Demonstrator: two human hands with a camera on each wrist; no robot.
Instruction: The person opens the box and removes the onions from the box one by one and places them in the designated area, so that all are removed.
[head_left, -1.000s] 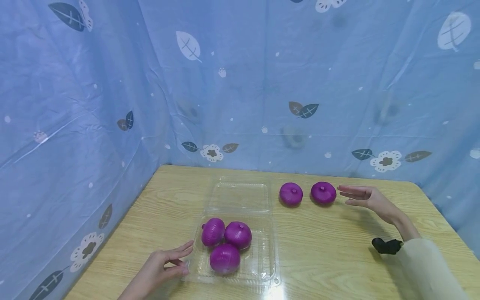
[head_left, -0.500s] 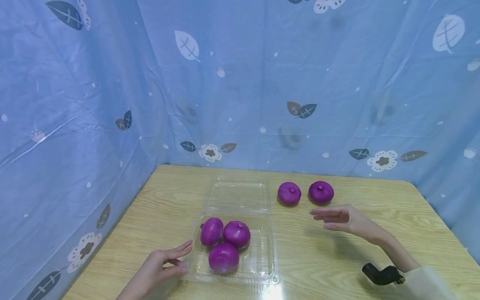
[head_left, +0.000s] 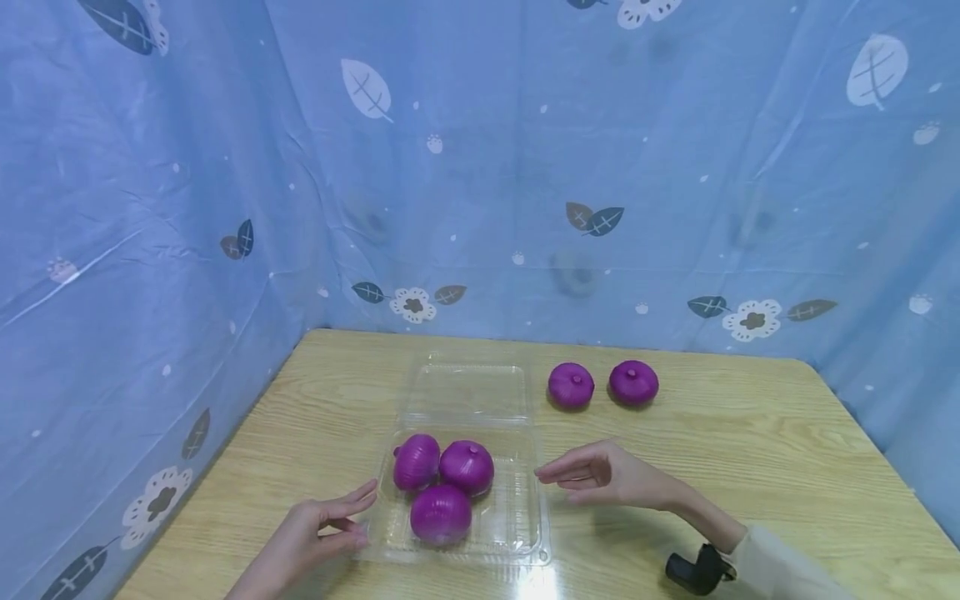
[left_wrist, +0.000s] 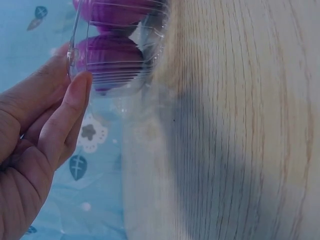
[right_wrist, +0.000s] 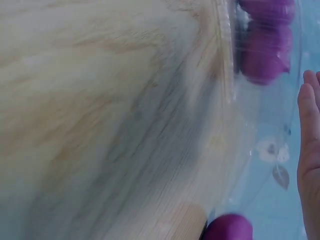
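The left grip [head_left: 321, 529] and right grip [head_left: 600, 477] are bare hands with slim fingers. The right sleeve [head_left: 783, 567], toward the right edge of the surface [head_left: 817, 442], is plain cream cloth, its cuff leaving the wrist bare. By that cuff sits a stubby black fitting [head_left: 697, 573], bent, with a blunt rounded end; its fastening is unclear.

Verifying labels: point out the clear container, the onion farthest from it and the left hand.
Clear container [head_left: 514, 498], head view: bare floor.
Farthest onion [head_left: 634, 388], head view: below stem.
Left hand [head_left: 306, 531], head view: middle.
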